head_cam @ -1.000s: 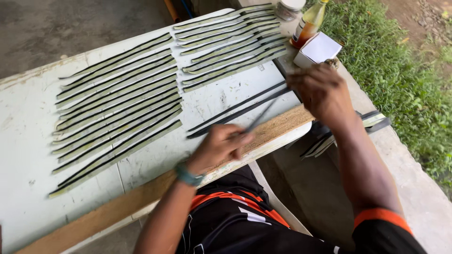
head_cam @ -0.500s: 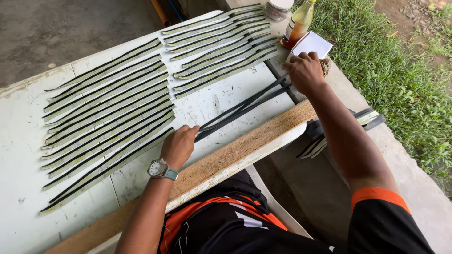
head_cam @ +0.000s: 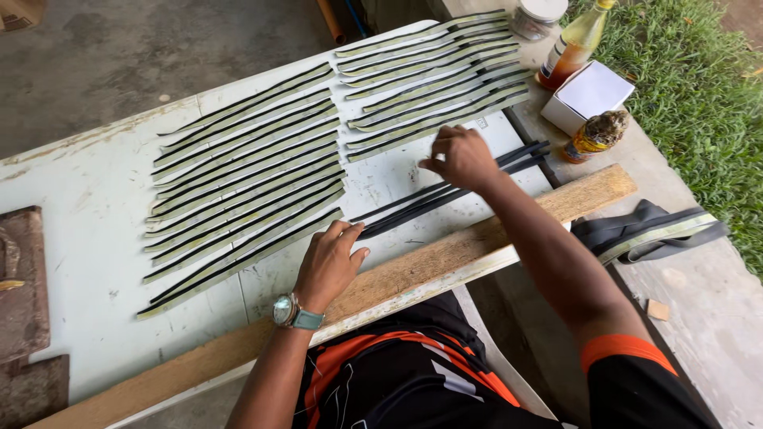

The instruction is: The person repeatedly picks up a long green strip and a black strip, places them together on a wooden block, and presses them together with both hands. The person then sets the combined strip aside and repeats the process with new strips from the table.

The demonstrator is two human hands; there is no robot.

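A few long black strips (head_cam: 413,202) lie slanted on the white table (head_cam: 79,238), just beyond a wooden plank (head_cam: 445,254). My left hand (head_cam: 330,262) rests flat on the table with its fingertips on the near end of these strips; a watch is on that wrist. My right hand (head_cam: 461,159) hovers over their middle with curled fingers pinching one strip. Two rows of similar black and pale green strips are laid side by side, one left (head_cam: 246,175) and one far right (head_cam: 437,79).
At the far right corner stand an amber bottle (head_cam: 576,44), a white box (head_cam: 588,95), a small lying bottle (head_cam: 596,135) and a lidded jar (head_cam: 536,16). A folded rubber band piece (head_cam: 652,230) lies on concrete at right. Rusty metal (head_cam: 20,278) sits at left.
My right hand has come back from near the white box to the middle of the black strips. My left hand has slid right to the strips' near end.
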